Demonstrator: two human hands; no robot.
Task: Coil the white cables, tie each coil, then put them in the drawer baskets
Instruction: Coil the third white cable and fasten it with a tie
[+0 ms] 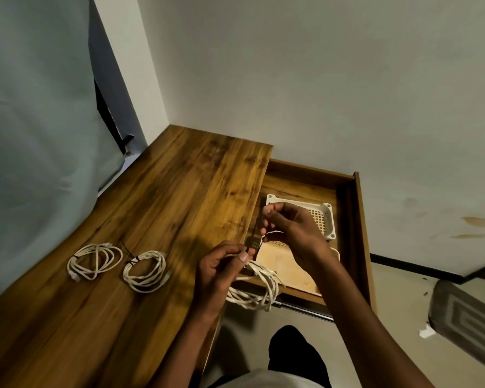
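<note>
Two tied white cable coils lie on the wooden desk, one at the left (93, 261) and one beside it (144, 271), each bound with a dark tie. A third white coil (256, 288) hangs from my left hand (221, 271) over the desk's right edge. My right hand (291, 233) pinches a thin dark tie (259, 236) that runs down to the coil, above the open drawer (347, 219). In the drawer sit a white lattice basket (326, 219) and a beige basket (280, 264) nearer me.
The wooden desk (165, 219) stands in a corner against a white wall, with a pale curtain (39, 121) at the left. The drawer juts out to the right on a metal rail (305, 310). A grey mat (465, 320) lies on the floor at the right. My knee (291, 351) is below.
</note>
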